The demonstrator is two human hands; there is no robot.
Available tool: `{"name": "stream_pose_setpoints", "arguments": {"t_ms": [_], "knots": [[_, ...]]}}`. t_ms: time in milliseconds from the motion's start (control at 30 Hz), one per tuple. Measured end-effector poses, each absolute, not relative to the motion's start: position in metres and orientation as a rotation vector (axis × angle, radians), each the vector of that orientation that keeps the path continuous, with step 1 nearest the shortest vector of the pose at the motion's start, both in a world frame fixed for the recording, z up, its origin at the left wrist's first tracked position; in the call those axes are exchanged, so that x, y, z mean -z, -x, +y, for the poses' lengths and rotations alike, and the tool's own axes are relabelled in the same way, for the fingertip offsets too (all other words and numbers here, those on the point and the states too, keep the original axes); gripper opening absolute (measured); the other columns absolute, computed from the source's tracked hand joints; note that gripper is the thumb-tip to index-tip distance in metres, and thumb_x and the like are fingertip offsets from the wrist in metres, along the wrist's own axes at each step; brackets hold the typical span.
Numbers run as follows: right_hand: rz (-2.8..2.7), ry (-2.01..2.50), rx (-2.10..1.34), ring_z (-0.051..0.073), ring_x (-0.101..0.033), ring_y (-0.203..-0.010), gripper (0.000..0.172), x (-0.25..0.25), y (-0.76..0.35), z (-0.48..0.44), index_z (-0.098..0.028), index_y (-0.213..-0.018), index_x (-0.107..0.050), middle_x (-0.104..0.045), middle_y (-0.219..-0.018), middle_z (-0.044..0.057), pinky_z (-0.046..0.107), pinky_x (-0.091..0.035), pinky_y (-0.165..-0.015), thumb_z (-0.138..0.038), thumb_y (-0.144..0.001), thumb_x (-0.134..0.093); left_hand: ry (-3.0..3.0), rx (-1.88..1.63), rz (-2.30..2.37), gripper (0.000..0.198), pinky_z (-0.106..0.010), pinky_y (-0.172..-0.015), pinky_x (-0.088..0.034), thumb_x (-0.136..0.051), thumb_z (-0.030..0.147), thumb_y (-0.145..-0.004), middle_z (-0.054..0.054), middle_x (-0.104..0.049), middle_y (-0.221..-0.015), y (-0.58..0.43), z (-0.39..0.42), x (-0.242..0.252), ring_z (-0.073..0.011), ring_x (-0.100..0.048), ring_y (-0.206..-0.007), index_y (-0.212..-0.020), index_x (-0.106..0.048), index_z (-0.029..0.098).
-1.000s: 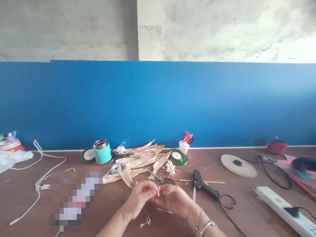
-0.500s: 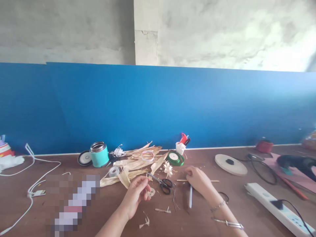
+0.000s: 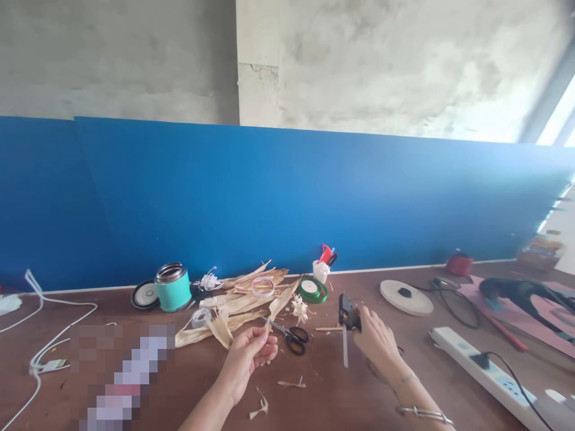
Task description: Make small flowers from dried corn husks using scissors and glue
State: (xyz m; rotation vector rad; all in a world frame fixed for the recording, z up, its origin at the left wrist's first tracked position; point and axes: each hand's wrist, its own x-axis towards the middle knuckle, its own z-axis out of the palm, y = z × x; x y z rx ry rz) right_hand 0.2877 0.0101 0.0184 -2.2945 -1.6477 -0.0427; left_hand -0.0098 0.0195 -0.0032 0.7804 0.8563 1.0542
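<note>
My left hand (image 3: 248, 358) pinches a small pale strip of corn husk (image 3: 268, 326) between thumb and fingertips. My right hand (image 3: 377, 336) is wrapped around a black hot glue gun (image 3: 348, 311), held over the table. A translucent glue stick (image 3: 345, 350) extends down from beside the gun; its join is not clear. Black-handled scissors (image 3: 296, 340) lie between my hands, partly open. Behind them are a cream husk flower (image 3: 300, 309) and a heap of dried corn husks (image 3: 242, 299). A thin wooden stick (image 3: 327, 328) lies left of the gun.
A green ribbon roll (image 3: 313, 290) and a white cup of tools (image 3: 320, 272) stand behind. At left are a turquoise jar (image 3: 173, 290) and white cable (image 3: 35, 353). At right are a round cream base (image 3: 406, 298) and power strip (image 3: 485, 374). Husk scraps (image 3: 259, 407) lie in front.
My right hand has gone from reaching down at the wooden stick to holding the glue gun up. My left hand keeps its pinch. The view has swung slightly right.
</note>
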Motion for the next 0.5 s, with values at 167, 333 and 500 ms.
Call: {"name": "stream_pose_setpoints", "arguments": {"t_ms": [167, 333, 500], "knots": [[-1.594, 1.671, -0.379, 0.02, -0.056, -0.066, 0.017, -0.03, -0.249, 0.008, -0.018, -0.083, -0.058, -0.062, -0.07, 0.003, 0.025, -0.038, -0.059, -0.031, -0.076, -0.05, -0.828, -1.047, 0.891, 0.029, -0.023, -0.06, -0.052, -0.075, 0.039, -0.067, -0.006, -0.072, -0.074, 0.01, 0.021, 0.006, -0.0145, -0.068, -0.061, -0.072, -0.057, 0.015], [-1.37, 1.315, -0.808, 0.015, -0.049, -0.058, 0.02, -0.026, -0.183, 0.007, -0.017, -0.068, -0.057, -0.057, -0.06, -0.001, 0.025, -0.039, -0.055, -0.036, -0.069, -0.062, -0.896, -1.028, 0.93, 0.036, -0.023, -0.059, -0.05, -0.072, 0.047, -0.066, -0.005, -0.072, -0.071, 0.01, 0.022, 0.007, -0.0136, -0.067, -0.059, -0.071, -0.056, 0.015], [-1.138, 1.239, -1.078, 0.01, -0.042, -0.048, 0.022, -0.017, -0.144, 0.013, -0.017, -0.067, -0.055, -0.05, -0.053, -0.005, 0.023, -0.034, -0.046, -0.031, -0.058, -0.07, -0.995, -1.026, 0.982, 0.038, -0.024, -0.055, -0.047, -0.071, 0.051, -0.064, -0.003, -0.072, -0.068, 0.006, 0.02, 0.005, -0.0149, -0.066, -0.056, -0.071, -0.056, 0.017]]}}
